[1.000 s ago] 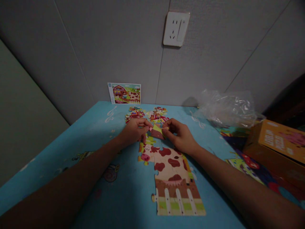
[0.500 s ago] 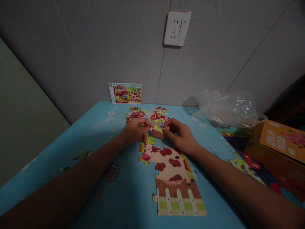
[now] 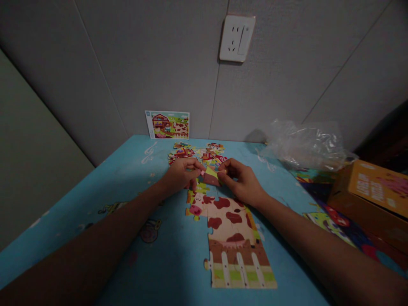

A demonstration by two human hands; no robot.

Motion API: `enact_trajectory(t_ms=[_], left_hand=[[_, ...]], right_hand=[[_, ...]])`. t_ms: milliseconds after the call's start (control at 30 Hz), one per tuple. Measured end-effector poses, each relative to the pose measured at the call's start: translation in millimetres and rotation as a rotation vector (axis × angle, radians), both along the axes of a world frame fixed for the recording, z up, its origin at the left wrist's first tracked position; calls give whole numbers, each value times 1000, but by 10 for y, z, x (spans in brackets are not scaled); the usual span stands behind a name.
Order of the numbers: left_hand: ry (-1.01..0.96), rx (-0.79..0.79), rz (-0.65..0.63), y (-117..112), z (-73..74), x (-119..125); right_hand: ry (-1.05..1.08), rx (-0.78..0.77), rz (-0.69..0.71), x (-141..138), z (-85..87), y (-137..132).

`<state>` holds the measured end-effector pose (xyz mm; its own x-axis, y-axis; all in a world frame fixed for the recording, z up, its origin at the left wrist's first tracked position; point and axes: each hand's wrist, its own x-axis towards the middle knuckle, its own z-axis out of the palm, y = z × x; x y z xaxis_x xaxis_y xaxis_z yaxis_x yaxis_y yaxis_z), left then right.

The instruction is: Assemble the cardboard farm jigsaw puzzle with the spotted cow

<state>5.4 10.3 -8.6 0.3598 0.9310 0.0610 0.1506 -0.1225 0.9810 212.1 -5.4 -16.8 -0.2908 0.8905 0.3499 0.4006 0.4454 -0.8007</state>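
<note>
A partly joined puzzle (image 3: 231,238) with a brown-spotted cow and a white fence lies on the blue table (image 3: 134,187). Just beyond the cow's head, both hands pinch one loose puzzle piece (image 3: 210,175), green and brown. My left hand (image 3: 182,174) grips its left edge with curled fingers. My right hand (image 3: 239,180) holds its right edge between thumb and fingers. The piece is tilted, its lower edge close to the joined part. Several loose pieces (image 3: 197,153) lie beyond the hands.
A reference picture card (image 3: 167,125) leans against the wall at the table's far edge. A crumpled clear plastic bag (image 3: 302,146) lies at the back right. An orange puzzle box (image 3: 372,191) sits at the right. A wall socket (image 3: 236,38) is above.
</note>
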Motion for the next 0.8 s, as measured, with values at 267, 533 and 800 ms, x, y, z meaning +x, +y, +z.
enact_trajectory(t_ms=[267, 533, 800], left_hand=[[16, -1, -8, 4, 10, 0], [-3, 7, -57, -22, 7, -20], [51, 25, 56, -26, 10, 14]], right_hand=[[3, -1, 13, 0, -14, 10], [44, 0, 16, -2, -19, 4], [69, 43, -127, 27, -53, 67]])
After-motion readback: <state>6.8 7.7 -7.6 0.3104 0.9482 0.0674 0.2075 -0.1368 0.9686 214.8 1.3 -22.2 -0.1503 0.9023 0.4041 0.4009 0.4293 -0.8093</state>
